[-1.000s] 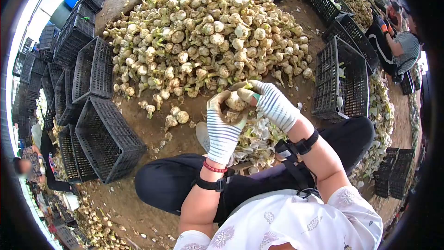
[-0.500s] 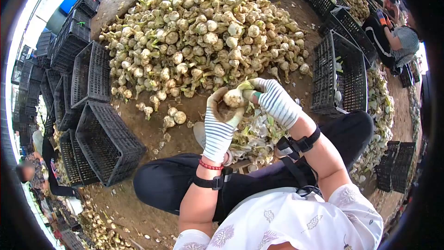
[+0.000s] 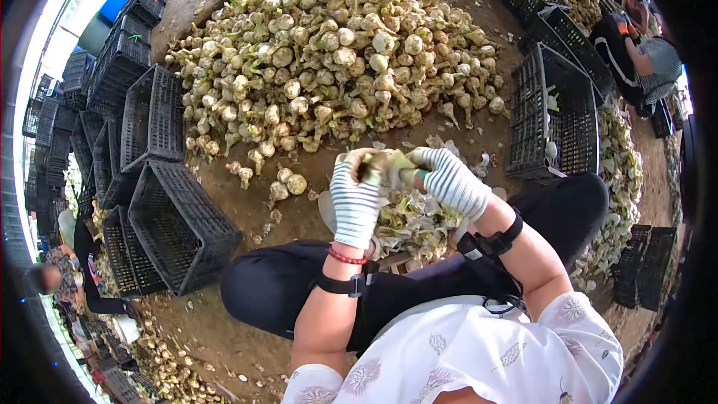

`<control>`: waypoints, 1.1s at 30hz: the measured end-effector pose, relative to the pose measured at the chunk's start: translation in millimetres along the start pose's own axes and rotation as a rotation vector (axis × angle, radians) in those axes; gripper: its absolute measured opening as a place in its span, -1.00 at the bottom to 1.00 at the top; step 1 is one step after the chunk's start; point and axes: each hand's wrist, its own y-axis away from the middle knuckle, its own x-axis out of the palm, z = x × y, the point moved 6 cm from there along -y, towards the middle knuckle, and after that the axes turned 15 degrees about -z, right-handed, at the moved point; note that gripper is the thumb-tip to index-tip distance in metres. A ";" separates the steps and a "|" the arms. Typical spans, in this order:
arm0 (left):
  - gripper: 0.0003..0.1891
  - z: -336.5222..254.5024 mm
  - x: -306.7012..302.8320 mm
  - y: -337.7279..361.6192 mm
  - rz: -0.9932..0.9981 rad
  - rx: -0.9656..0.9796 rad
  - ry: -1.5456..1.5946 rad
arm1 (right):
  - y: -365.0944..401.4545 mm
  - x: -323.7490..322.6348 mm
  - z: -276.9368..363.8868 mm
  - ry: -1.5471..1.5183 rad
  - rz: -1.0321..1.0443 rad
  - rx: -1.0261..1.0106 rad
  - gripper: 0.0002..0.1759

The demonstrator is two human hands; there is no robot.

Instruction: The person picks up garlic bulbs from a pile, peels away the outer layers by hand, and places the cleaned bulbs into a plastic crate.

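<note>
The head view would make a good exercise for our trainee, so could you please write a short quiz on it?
1. Multiple choice: where is the red beaded bracelet worn?
A) left wrist
B) right wrist
C) both wrists
2. True or false: the heap of garlic bulbs lies on the floor.
3. Fill in: the gloves on the left hand and right hand are light with dark ____.

Key: 1. A; 2. true; 3. stripes.

White gloves [image 3: 354,213] (dark-striped), red bracelet [image 3: 347,256].
</note>
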 end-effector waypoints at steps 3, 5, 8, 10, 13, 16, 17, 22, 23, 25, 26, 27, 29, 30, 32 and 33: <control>-0.90 18.6 0.9 3.1 -0.006 -0.196 0.157 | -5.8 -23.6 -8.8 -0.045 -0.102 0.212 -0.69; -0.89 5.3 2.3 6.2 0.014 -0.009 0.055 | -19.5 -33.9 -36.8 -0.097 -0.132 0.235 -0.68; -0.90 4.1 -1.6 5.8 -0.046 0.041 0.016 | -44.3 -53.2 -74.6 -0.036 -0.311 0.162 -0.72; -0.85 -2.9 -8.5 3.6 -0.108 0.059 0.053 | -53.8 -68.9 -89.3 0.481 -0.360 -0.026 -0.69; -0.77 10.5 -6.4 8.6 -0.106 -0.146 0.168 | -40.3 -57.1 -57.0 0.788 -0.258 -0.285 -0.50; -0.74 1.8 -3.2 10.7 -0.109 0.066 0.028 | -14.7 -30.3 23.5 0.411 -0.220 -0.243 -0.60; -0.78 -9.7 -3.1 12.4 -0.132 0.269 -0.079 | -7.4 -22.2 39.5 0.321 -0.222 -0.275 -0.62; -0.71 -34.1 -3.2 19.6 -0.072 0.439 -0.155 | -9.9 -5.6 37.4 0.478 -0.259 -0.343 -0.77; -0.71 -34.0 -2.9 19.8 -0.073 0.439 -0.154 | -7.2 -5.0 37.6 0.477 -0.281 -0.397 -0.79; -0.71 -35.0 -1.2 22.0 -0.068 0.480 -0.164 | -3.1 -2.7 39.8 0.477 -0.302 -0.449 -0.81; -0.71 -35.7 -1.1 22.2 -0.064 0.478 -0.164 | -1.8 0.6 40.6 0.623 -0.306 -0.435 -0.84; -0.73 -40.1 -1.8 22.4 -0.085 0.529 -0.184 | -0.9 1.9 40.2 0.770 -0.310 -0.422 -0.87; -0.75 -39.7 -3.3 23.5 -0.106 0.584 -0.202 | -4.5 -1.3 34.3 0.713 -0.350 -0.494 -0.89; -0.78 -28.8 -6.9 18.9 -0.132 0.421 -0.061 | -6.9 -5.6 35.4 0.667 -0.391 -0.486 -0.89; -0.82 -7.1 -11.4 13.9 -0.140 0.107 0.212 | -13.2 -18.4 30.9 0.542 -0.465 -0.515 -0.86; -0.81 -2.4 -16.7 11.6 -0.117 0.084 0.093 | -15.8 -26.0 24.3 0.524 -0.523 -0.528 -0.85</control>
